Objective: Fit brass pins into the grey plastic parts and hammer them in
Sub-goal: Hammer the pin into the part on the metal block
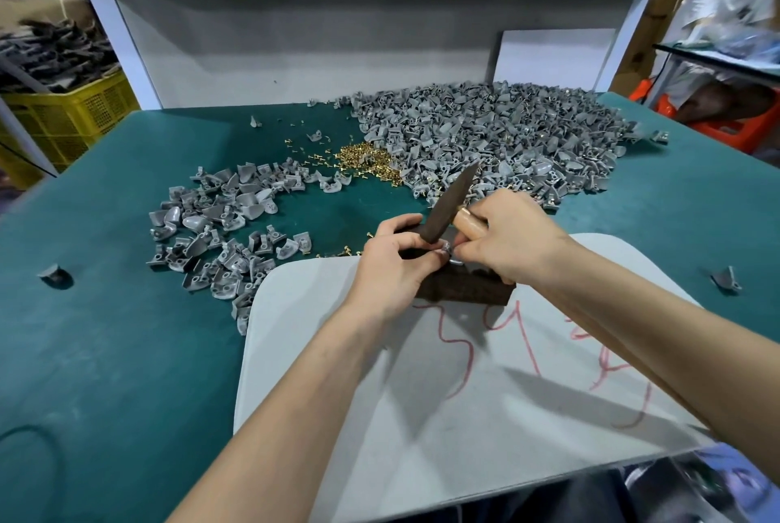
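Left hand [392,261] apparently pinches small grey part [445,246].

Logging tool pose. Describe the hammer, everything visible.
The hammer has a long, dark, tapered metal head on a pale wooden handle. The right hand grips the handle, hiding most of it. The head stands tilted, narrow end up and away, lower end beside the small grey part pinched by the left hand over the dark block.

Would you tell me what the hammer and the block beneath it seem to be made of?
Hammer: dark, dull head, likely worn steel; pale smooth handle, likely wood. Block: dark brown, rough, pitted face, perhaps rusted iron or wood; unclear.
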`<state>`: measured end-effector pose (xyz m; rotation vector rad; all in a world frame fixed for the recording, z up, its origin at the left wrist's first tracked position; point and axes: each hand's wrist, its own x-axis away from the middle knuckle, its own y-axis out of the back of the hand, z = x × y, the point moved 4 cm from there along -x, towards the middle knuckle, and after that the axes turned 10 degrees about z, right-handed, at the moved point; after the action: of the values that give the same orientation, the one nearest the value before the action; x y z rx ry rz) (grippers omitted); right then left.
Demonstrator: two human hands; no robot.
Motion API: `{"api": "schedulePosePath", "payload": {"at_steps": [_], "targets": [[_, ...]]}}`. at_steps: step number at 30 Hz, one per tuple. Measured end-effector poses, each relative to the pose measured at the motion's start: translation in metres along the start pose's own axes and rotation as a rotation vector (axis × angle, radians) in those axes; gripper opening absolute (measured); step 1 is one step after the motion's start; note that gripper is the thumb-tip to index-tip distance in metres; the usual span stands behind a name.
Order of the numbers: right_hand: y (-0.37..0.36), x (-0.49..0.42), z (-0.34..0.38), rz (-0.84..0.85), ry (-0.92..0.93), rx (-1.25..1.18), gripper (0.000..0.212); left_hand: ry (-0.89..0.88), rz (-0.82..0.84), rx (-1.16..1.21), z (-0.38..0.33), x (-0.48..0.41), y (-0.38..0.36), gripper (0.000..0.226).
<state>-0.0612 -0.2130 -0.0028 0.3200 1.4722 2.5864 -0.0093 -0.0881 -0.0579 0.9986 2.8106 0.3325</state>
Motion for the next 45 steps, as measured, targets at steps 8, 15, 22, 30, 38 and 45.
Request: {"api": "schedulePosePath", "payload": {"at_steps": [8,15,22,30,38,45], "targets": [[0.001,0.002,0.003,-0.031,0.045,0.086,0.006,-0.003,-0.009,-0.011,-0.002,0.001,0.0,0.009],[0.0,0.004,0.003,-0.057,0.052,0.13,0.029,0.011,-0.015,0.019,-0.001,0.001,-0.001,0.008],[0.0,0.005,0.003,-0.079,0.054,0.13,0.034,0.012,-0.026,0.022,-0.001,0.0,-0.001,0.009],[-0.002,0.005,0.004,-0.102,0.059,0.17,0.017,0.009,-0.028,0.014,0.0,-0.001,-0.001,0.008],[0.022,0.016,-0.004,-0.098,-0.041,-0.279,0.037,-0.034,-0.05,-0.088,-0.003,0.003,-0.001,0.018],[0.039,0.027,0.012,0.074,-0.104,0.012,0.036,-0.089,-0.089,-0.159,-0.004,0.004,-0.001,0.029]]}}
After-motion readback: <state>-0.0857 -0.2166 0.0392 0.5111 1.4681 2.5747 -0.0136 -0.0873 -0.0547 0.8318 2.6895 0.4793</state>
